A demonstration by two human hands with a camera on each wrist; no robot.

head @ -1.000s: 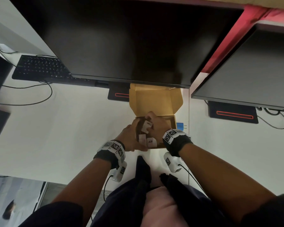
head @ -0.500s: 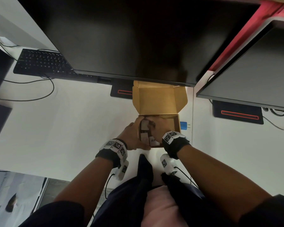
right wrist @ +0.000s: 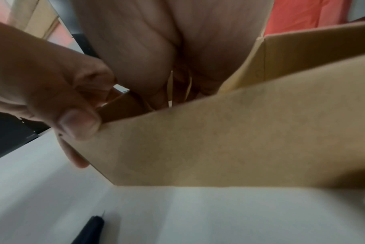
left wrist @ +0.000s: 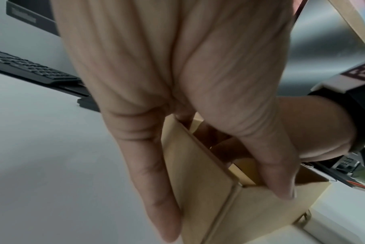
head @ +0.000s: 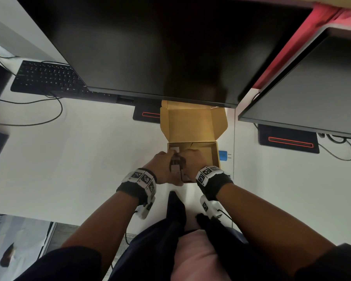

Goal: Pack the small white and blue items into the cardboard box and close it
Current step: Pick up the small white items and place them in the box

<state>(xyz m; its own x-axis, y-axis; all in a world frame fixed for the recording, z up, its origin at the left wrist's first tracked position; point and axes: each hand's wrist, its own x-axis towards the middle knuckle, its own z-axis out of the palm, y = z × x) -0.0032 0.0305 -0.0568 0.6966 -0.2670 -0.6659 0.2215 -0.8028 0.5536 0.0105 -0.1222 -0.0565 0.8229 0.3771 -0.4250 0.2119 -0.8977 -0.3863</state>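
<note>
The cardboard box stands on the white desk with its lid tipped back under the monitor. My left hand holds the box's near left corner. Its fingers lie along the outside wall and its thumb hooks over the rim of the box. My right hand reaches down inside, fingers curled over the white items. Another white item lies in the far left corner. A blue item sits on the desk right of the box. The box wall hides the right fingertips.
A large dark monitor overhangs the lid, and a second monitor is at the right. Their bases sit on the desk. A black keyboard and a cable lie far left. The desk's near edge is just behind my wrists.
My right hand has sunk lower into the box with the white items, so fewer of them show. My left hand stays at the box's near left corner.
</note>
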